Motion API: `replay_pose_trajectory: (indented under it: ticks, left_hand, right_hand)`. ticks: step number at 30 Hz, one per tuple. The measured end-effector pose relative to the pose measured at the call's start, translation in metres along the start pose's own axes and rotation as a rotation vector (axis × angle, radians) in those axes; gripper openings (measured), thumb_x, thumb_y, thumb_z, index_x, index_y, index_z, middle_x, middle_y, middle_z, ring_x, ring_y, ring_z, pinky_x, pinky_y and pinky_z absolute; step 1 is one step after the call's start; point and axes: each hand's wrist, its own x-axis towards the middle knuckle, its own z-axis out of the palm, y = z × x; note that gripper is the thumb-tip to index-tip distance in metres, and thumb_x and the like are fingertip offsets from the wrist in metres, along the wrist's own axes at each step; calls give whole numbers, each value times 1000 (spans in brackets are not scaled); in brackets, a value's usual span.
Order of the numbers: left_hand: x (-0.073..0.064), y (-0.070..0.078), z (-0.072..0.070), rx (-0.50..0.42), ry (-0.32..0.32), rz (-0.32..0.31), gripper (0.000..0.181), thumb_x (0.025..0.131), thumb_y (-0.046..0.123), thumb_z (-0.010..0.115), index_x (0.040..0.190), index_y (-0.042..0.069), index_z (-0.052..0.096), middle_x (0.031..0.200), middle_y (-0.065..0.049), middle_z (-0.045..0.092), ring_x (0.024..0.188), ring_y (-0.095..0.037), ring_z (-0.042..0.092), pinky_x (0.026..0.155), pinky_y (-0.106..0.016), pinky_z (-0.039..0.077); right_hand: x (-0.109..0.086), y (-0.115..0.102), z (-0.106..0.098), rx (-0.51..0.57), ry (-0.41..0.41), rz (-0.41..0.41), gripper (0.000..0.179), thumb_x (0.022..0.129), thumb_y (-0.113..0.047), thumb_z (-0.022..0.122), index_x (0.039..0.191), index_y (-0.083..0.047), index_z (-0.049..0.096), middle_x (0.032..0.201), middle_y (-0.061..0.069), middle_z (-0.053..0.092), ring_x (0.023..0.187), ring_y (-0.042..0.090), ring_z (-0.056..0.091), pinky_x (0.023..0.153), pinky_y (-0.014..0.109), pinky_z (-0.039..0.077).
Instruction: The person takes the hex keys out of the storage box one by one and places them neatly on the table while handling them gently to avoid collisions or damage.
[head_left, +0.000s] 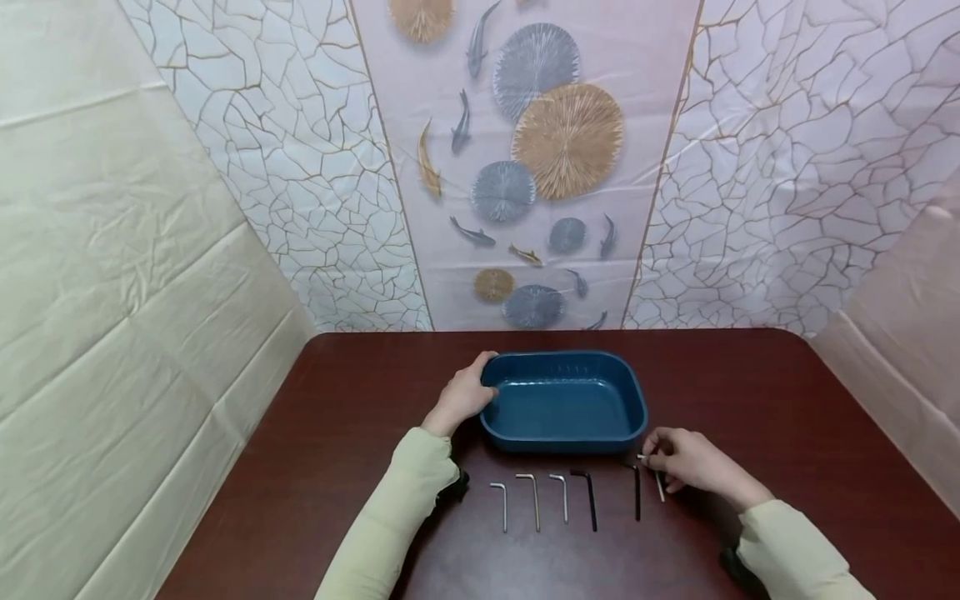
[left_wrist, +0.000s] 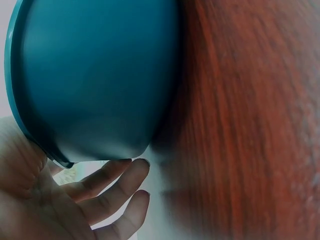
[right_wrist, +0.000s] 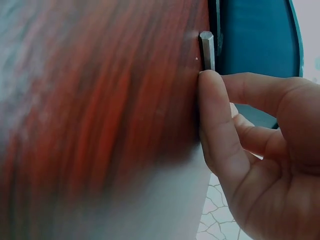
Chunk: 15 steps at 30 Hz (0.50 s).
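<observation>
A deep blue rectangular tub (head_left: 562, 410) sits on the table. At its left end my left hand (head_left: 461, 395) grips the rim, thumb over the inner side and fingers against the outer wall (left_wrist: 100, 80). To the right of the tub, my right hand (head_left: 696, 461) pinches a silver hex key (right_wrist: 207, 52) between thumb and fingers. That key lies low along the tabletop, its middle partly hidden by the fingers. Just left of it is a black hex key (head_left: 637, 493), long arm pointing toward me.
More L-shaped hex keys lie in a row before the tub: a silver one (head_left: 505, 508), a brassy one (head_left: 536, 504), a short silver one (head_left: 564, 500) and a black one (head_left: 592, 503). Patterned cloth (head_left: 570, 142) hangs behind the dark red table (head_left: 337, 467).
</observation>
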Motion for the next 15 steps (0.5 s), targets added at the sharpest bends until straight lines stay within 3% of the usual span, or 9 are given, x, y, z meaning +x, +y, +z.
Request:
replay_pose_trajectory:
  ticks: [3,8,15]
  left_hand:
    - [2,0,1,1,-1,-4,64,95,12,64,153,25,40,118,-11,64,56,-22,50,54,-34,40]
    - [2,-1,1,8,-2,1,64,95,12,64,153,26,40,131,-11,61,65,-23,55,57,-35,41]
    - [4,-2,1,10,-12,-8,64,95,13,64,153,26,40,110,-11,65,57,-21,50,55,-34,40]
  right_hand:
    - [1,1,-4,17,-22,12,6,96,-7,64,96,-2,62,75,9,55,60,21,58,55,36,55]
    - [-1,3,-7,16,-32,6,5,97,-4,61,98,0,63,78,8,56,64,21,58,57,35,56]
    - [-4,4,-7,4,-28,11,7,97,-4,60,100,1,62,79,9,57,66,22,60,59,35,56]
